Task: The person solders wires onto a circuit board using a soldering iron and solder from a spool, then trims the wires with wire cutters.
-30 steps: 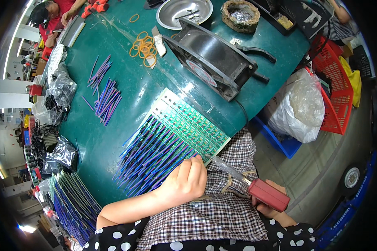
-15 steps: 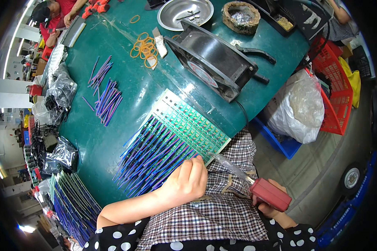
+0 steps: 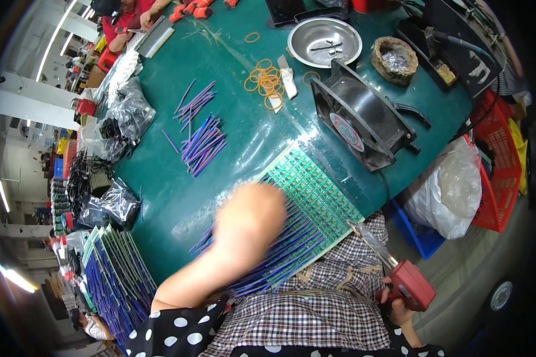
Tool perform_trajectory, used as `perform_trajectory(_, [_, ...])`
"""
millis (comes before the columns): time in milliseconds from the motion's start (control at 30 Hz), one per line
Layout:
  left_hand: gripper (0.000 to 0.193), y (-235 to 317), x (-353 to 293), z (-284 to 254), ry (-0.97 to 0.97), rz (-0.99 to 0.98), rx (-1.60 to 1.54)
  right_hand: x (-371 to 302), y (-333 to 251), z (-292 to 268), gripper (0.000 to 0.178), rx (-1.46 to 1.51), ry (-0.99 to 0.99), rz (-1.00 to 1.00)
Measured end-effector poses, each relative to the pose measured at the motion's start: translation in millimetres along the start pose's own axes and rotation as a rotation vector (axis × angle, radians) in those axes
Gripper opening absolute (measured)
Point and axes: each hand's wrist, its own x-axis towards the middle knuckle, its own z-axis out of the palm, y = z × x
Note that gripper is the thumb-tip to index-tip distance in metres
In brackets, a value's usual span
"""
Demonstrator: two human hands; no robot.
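At the lower left of the frame leans a stack of circuit board panels (image 3: pixel 120 268) trailing blue and purple wires, with a black plastic bag (image 3: pixel 118 203) just above it. Further right, loose cut wires (image 3: pixel 203 149) lie in a small heap on the green tabletop (image 3: pixel 167 196). The left hand (image 3: pixel 250 215), near the centre, is blurred above a wired circuit board panel (image 3: pixel 323 189); its fingers cannot be made out, so whether they are apart or pinching a wire cannot be told. The panel lies at centre right, by the table's near edge, its attached wires (image 3: pixel 283 260) fanning toward the lower left, partly under the forearm. Above are rubber bands (image 3: pixel 263 83), a steel bowl (image 3: pixel 307 37) and a black fan (image 3: pixel 363 113). At the lower right, the right hand (image 3: pixel 401 313) is closed around the red handle of a soldering iron (image 3: pixel 412 284), its tip beside the panel's right corner; contact is unclear.

A drifting tip could scorch the checked apron just below, or bridge neighbouring pads. The left forearm, lying across the wires, might tug a joint loose, and the panel could slide if nothing steadies it.
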Motion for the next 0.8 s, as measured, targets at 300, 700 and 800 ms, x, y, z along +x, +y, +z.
perform_trajectory(300, [0.012, -112.5, 53.9, 35.6, 0.619, 0.022, 0.085, 4.4, -8.7, 12.4, 0.096, 0.048, 0.037, 0.050])
perform_trajectory(700, [0.018, -139.3, 55.7, 22.0, 0.352, -0.130, -1.286, 9.7, -18.5, 19.2, 0.093, 0.084, 0.048, 0.019])
perform_trajectory(800, [0.016, -134.8, 51.1, 18.7, 0.346, -0.148, -1.356, 5.4, -17.6, 18.8, 0.093, 0.099, 0.043, 0.025])
